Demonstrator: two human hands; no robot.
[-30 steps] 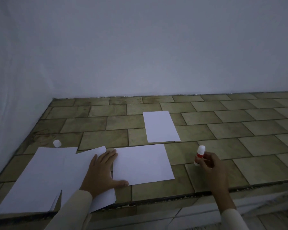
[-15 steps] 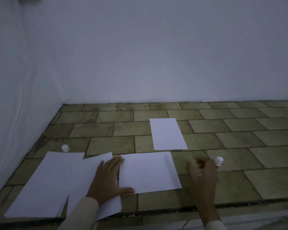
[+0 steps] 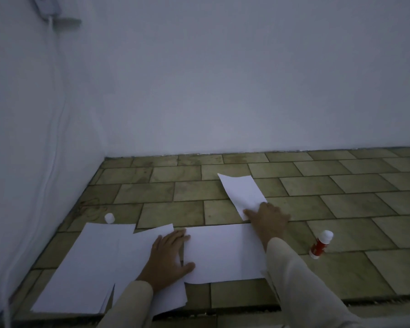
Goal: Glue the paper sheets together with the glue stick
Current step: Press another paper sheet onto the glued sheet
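My left hand (image 3: pixel 168 259) lies flat with the fingers spread, pressing on the loose stack of sheets (image 3: pixel 88 268), the thumb on the edge of the middle sheet (image 3: pixel 223 254). My right hand (image 3: pixel 268 216) reaches past that sheet, fingers stretched out on the near corner of the smaller far sheet (image 3: pixel 243 192), gripping nothing. My right sleeve (image 3: pixel 294 280) crosses the middle sheet's right edge. The glue stick (image 3: pixel 321 245) lies free on the tiles to the right of that arm, well apart from both hands. A small white cap (image 3: pixel 109 218) stands just beyond the stack. Everything rests on a tiled ledge (image 3: pixel 341 209) of greenish tiles, set in a corner of plain white wall (image 3: pixel 223 79), with a white cable (image 3: pixel 55 114) running down the left side.
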